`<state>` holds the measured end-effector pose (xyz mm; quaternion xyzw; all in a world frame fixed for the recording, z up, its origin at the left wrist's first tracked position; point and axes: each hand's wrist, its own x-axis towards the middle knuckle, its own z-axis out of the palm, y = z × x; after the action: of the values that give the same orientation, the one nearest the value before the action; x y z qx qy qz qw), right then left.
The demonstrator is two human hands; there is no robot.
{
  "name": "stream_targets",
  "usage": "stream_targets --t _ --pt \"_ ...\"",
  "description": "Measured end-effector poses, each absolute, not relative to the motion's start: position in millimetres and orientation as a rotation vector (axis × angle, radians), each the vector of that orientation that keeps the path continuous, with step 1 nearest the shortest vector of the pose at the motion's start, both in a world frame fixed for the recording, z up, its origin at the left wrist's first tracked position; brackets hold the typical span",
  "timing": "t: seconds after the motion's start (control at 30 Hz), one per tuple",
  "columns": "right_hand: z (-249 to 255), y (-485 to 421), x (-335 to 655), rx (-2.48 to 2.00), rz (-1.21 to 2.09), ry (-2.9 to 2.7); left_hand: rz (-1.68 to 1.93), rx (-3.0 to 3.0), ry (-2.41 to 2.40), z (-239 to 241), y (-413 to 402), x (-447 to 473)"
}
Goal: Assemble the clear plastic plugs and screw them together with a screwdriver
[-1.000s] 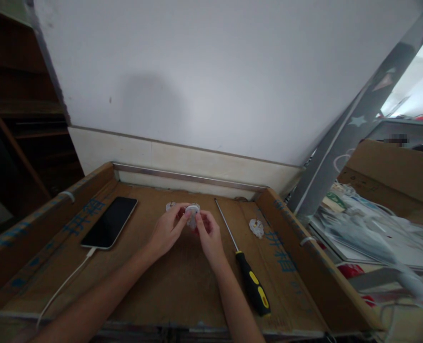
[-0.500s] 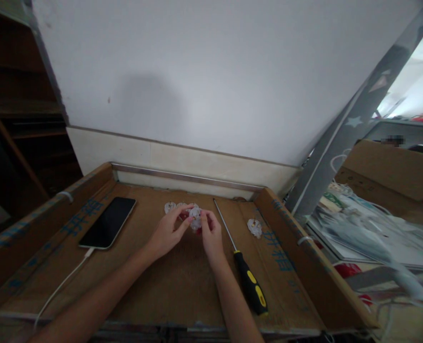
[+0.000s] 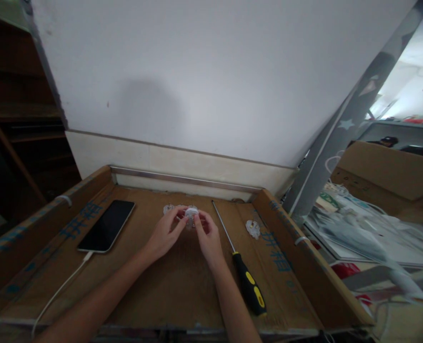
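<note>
Pinched a small clear piece [image 3: 191, 214] right up between the left hand [image 3: 166, 231] and the right hand [image 3: 208, 236], with both thumbs on the near side and the other fingers curled around from either flank! Kept both sets of fingertips close together there, with the palms well apart. Could not make out finer detail on the piece, so small and half covered in the grip. Had it over the middle of the cardboard tray [image 3: 183, 286], toward the far end. Just past the left fingers, spotted a second piece [image 3: 167, 208], also clear, lying on the cardboard. Then swung across to the right of the right hand and found a third piece [image 3: 253, 228], clear again, with a small yellowish bit on top. Between that one and the right hand, caught the long shaft of a screwdriver [image 3: 250, 283], aimed away from the body, with its black and yellow handle near the right forearm. Out to the left of the left hand, saw a phone [image 3: 106, 225] lying flat, dark screen up, with a white cable [image 3: 63, 288] running from its near end back past the left forearm. Beyond both hands, faced a pale wall [image 3: 215, 85].
</note>
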<state>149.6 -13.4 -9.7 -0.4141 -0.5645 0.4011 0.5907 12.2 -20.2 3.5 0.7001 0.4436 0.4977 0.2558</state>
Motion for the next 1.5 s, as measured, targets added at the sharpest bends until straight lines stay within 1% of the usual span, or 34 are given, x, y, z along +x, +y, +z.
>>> stream_targets --t 0.4,0.73,0.9,1.13,1.5 --pt "-8.2 -17.6 146.2 -1.006 0.800 -1.400 1.318 1.916 1.204 5.0 -18.8 11.5" --pt "-10.8 -20.7 144.3 -1.036 0.772 -1.477 1.333 1.858 1.177 -4.2 -15.0 12.1" --pt "-8.1 -22.8 143.8 -1.063 0.708 -1.453 1.311 1.750 1.209 2.6 -16.1 12.6" --pt "-5.0 -24.0 145.1 -1.076 0.678 -1.470 1.300 1.835 1.177 8.0 -17.8 11.5" --pt "-10.1 -21.1 146.8 -1.104 0.639 -1.468 1.208 1.818 1.178 -6.6 -9.3 12.1"
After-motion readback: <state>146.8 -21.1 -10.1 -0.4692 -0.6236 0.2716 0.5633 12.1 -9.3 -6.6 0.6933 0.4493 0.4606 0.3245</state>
